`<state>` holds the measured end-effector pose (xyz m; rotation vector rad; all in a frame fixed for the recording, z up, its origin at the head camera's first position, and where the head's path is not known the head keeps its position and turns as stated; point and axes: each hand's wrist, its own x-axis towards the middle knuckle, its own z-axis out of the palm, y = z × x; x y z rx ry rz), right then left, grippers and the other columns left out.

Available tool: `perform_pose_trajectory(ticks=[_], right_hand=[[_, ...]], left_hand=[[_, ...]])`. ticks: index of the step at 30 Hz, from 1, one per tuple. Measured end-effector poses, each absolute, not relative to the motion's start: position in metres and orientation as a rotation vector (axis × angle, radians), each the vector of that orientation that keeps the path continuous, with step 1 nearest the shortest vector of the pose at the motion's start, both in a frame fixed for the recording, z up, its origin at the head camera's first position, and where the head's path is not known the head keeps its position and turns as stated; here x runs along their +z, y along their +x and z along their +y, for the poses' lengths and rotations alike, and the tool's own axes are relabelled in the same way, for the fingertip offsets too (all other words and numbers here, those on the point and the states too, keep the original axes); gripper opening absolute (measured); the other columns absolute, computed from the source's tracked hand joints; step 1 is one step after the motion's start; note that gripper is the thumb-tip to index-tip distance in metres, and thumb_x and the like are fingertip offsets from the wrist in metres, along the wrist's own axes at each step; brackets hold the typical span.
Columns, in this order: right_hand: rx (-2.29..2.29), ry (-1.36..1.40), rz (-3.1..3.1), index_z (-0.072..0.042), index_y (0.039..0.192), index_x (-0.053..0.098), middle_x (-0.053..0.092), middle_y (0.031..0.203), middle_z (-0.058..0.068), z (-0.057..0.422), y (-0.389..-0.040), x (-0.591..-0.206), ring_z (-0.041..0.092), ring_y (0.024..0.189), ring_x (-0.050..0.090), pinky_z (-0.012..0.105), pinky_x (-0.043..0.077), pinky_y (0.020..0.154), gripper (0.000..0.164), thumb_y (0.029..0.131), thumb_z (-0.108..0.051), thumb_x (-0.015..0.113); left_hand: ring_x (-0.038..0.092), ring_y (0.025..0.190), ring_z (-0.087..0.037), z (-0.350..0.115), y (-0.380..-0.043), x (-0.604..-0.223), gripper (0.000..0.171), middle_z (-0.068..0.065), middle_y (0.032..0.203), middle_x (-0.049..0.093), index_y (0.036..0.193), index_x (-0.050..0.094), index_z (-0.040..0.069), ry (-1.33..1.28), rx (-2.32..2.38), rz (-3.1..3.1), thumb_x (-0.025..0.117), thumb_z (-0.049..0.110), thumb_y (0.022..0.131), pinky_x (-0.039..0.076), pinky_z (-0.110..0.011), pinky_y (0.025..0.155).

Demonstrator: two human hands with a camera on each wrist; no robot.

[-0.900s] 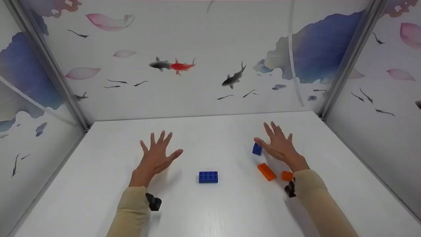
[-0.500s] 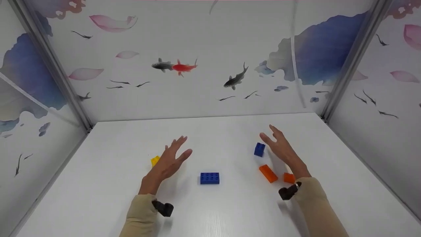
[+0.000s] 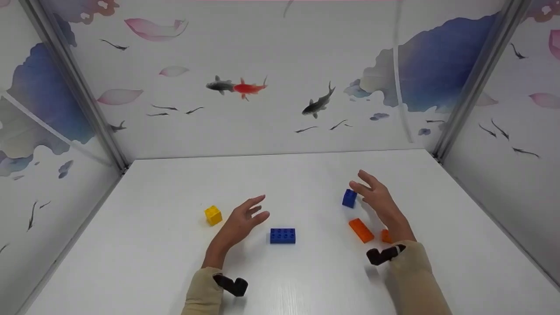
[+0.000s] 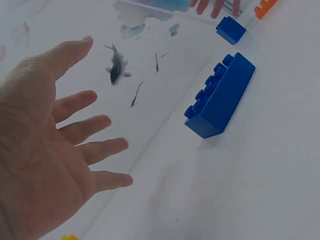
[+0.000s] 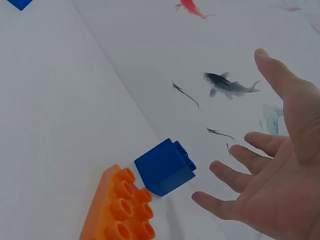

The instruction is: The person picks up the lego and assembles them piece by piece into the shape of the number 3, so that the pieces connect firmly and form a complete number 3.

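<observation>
My left hand (image 3: 239, 222) hovers over the table with relaxed, spread fingers and holds nothing. Just right of it lies a long blue building block (image 3: 282, 236), its studs facing up in the head view. To its left sits a small yellow block (image 3: 213, 215). Fingers loosely bent, my right hand (image 3: 379, 199) is in the air beside a small blue block (image 3: 349, 198), nothing in its grasp. In the right wrist view that small blue block (image 5: 165, 167) stands near the fingertips. A long orange block (image 3: 361, 230) lies below this hand.
A small orange block (image 3: 386, 236) is partly hidden by the right wrist. White panels with painted fish (image 3: 318, 103) wall the white table (image 3: 306, 280) at the back and sides. Both wrists carry black camera mounts (image 3: 232, 285).
My left hand has moved right and nearer, uncovering the yellow block. The right hand has turned inward, its spread fingers now gathered, and the small blue block shows more. The blocks stay put.
</observation>
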<state>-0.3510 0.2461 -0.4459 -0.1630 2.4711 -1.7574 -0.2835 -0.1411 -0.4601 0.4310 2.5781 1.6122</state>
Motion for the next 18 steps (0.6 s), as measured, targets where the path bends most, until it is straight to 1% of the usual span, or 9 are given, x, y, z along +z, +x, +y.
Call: perform_pose_trajectory(ticks=[3,6,8,14,18], right_hand=[[-1.752,-0.131,2.459,-0.018,0.162,0.011,0.013,0.170,0.010,0.247,-0.352,-0.452,0.037,0.154,0.023,0.057,0.026,0.122,0.092,0.095,-0.056,0.059],[-1.751,-0.055,2.436,-0.019,0.162,0.012,0.017,0.169,0.009,0.247,-0.353,-0.458,0.035,0.154,0.024,0.055,0.028,0.122,0.095,0.092,-0.061,0.060],[-1.762,-0.016,2.414,-0.019,0.162,0.012,0.018,0.169,0.009,0.248,-0.354,-0.461,0.035,0.154,0.024,0.054,0.028,0.122,0.095,0.091,-0.061,0.061],[-1.763,0.063,2.382,-0.019,0.162,0.016,0.019,0.168,0.011,0.248,-0.358,-0.468,0.036,0.153,0.025,0.052,0.027,0.124,0.093,0.091,-0.055,0.065],[-1.709,0.201,2.344,-0.022,0.161,0.021,0.023,0.167,0.011,0.250,-0.357,-0.473,0.035,0.152,0.028,0.055,0.023,0.125,0.089,0.091,-0.054,0.067]], left_hand=[[0.047,0.142,-0.034,-0.142,-0.285,-0.464,0.064,-0.009,0.159,0.042,0.151,0.042,0.017,0.436,1.667,2.524,0.064,0.043,0.096,0.044,-0.051,0.113],[0.052,0.137,-0.034,-0.141,-0.285,-0.466,0.057,-0.011,0.153,0.048,0.149,0.046,0.018,0.436,1.686,2.509,0.065,0.034,0.097,0.047,-0.050,0.110],[0.053,0.135,-0.035,-0.140,-0.285,-0.468,0.055,-0.012,0.150,0.051,0.148,0.048,0.018,0.435,1.700,2.489,0.066,0.028,0.097,0.048,-0.049,0.109],[0.055,0.133,-0.035,-0.139,-0.286,-0.475,0.058,-0.014,0.147,0.054,0.147,0.048,0.016,0.426,1.657,2.471,0.069,0.028,0.094,0.050,-0.050,0.107],[0.056,0.132,-0.035,-0.139,-0.286,-0.481,0.061,-0.016,0.147,0.054,0.148,0.047,0.013,0.455,1.622,2.429,0.070,0.028,0.094,0.047,-0.053,0.109]])
